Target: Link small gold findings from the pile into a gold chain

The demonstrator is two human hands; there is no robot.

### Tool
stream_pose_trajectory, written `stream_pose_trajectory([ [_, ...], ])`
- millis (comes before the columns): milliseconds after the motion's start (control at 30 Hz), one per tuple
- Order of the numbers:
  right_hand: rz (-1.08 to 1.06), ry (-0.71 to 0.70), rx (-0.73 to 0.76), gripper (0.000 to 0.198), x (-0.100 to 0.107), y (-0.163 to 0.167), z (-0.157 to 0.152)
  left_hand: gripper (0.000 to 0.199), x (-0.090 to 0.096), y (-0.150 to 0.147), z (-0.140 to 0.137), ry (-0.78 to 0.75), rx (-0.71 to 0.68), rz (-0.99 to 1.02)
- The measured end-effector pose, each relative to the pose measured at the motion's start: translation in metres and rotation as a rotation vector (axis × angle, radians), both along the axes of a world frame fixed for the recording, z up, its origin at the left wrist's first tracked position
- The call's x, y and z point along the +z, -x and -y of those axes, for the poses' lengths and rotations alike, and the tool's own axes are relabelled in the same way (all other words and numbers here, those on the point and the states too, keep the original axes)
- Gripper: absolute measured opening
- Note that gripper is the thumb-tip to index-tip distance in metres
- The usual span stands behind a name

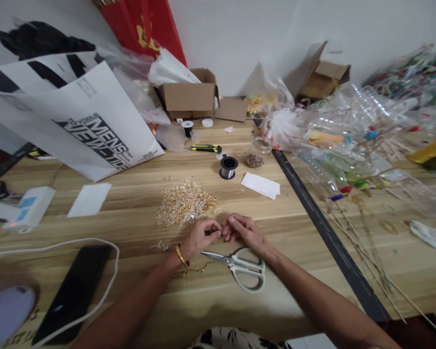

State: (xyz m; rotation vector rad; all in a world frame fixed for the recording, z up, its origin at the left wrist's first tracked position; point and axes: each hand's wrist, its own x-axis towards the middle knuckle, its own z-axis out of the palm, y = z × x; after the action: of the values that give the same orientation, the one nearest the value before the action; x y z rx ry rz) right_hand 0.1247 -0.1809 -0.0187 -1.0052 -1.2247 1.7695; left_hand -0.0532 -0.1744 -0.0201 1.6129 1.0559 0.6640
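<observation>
My left hand (202,236) and my right hand (242,230) meet over the wooden table, fingertips pinched close together. Whatever lies between them is too small to make out. Just beyond my left hand spreads a pile of gold and clear beads (187,202). A pair of scissors (240,267) with pale handles rests on the table below my hands, its blades pointing left. Beside my left wrist lie a short beaded strand (163,245) and a thin gold-coloured strand (199,269). A spool of wire (228,167) stands past the hands.
Behind the beads are a utility knife (205,148), a jar of beads (256,154) and a white paper slip (260,185). A large paper bag (94,116) stands left, near a phone (74,291) and white cable. Clear plastic packaging (366,111) crowds the right, past a black strip (323,228).
</observation>
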Motion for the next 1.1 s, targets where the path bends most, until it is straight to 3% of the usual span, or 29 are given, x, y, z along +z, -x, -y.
stream_pose_trajectory([
  [100,-0.001,-0.052,-0.001,0.039,0.003,-0.002,0.002,0.006,0.0,0.0,0.001,0.015,0.006,0.052],
  [267,0.051,-0.231,0.081,0.04,0.005,-0.004,0.009,0.026,0.001,-0.001,0.001,-0.005,0.026,0.086],
  [600,0.147,-0.475,0.179,0.039,0.003,-0.003,0.015,0.024,0.009,-0.002,0.003,-0.076,-0.055,0.03],
  [1000,0.018,-0.402,0.19,0.038,0.007,0.001,0.017,0.027,0.012,-0.005,0.003,-0.121,-0.009,-0.055],
  [1100,0.066,-0.407,0.101,0.038,0.011,-0.003,0.012,0.02,0.01,-0.005,0.002,-0.081,0.006,-0.027],
])
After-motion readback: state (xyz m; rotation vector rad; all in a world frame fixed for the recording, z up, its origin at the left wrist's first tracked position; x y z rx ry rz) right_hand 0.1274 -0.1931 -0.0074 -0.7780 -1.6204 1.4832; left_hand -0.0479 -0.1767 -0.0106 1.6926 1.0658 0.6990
